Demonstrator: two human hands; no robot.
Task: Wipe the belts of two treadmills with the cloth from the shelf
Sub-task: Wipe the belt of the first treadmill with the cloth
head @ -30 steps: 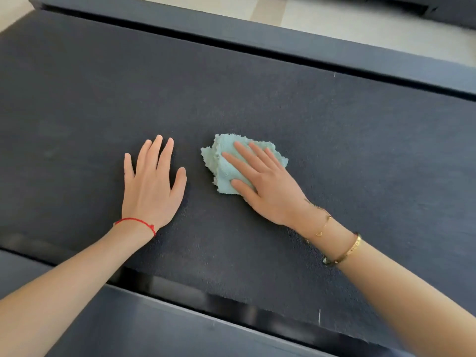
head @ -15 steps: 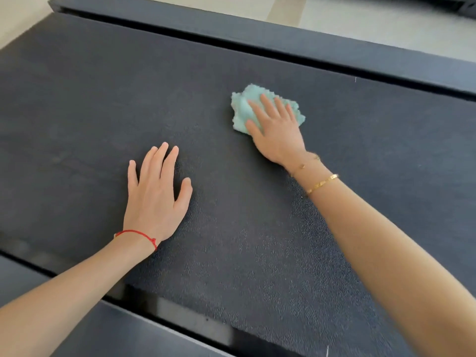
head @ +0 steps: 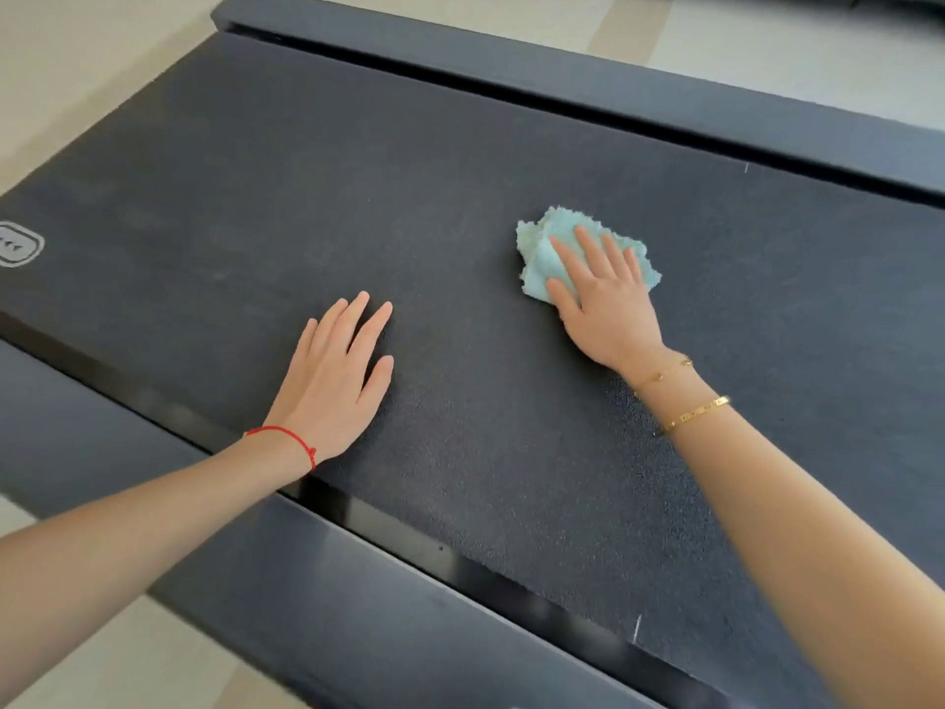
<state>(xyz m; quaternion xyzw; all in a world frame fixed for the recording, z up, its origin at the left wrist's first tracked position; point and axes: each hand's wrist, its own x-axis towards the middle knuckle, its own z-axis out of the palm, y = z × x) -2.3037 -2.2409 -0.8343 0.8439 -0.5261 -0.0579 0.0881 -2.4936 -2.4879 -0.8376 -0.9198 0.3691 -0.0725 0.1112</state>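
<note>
A dark treadmill belt (head: 460, 186) fills most of the view. On it lies a crumpled light-green cloth (head: 542, 258), right of the middle. My right hand (head: 608, 304) presses flat on the cloth with straight fingers and hides most of it. My left hand (head: 332, 381) rests flat on the bare belt nearer to me, fingers straight and spread, holding nothing.
Dark side rails run along the belt, one near me (head: 307, 580) and one on the far side (head: 665, 110). A small white logo (head: 18, 244) marks the belt's left end. Pale floor (head: 76, 58) shows beyond the treadmill and at the lower left.
My right hand pushed the cloth away from me across the belt, then drew it slightly back. My left hand stayed flat on the belt. The view shifted, showing the belt's left end.
</note>
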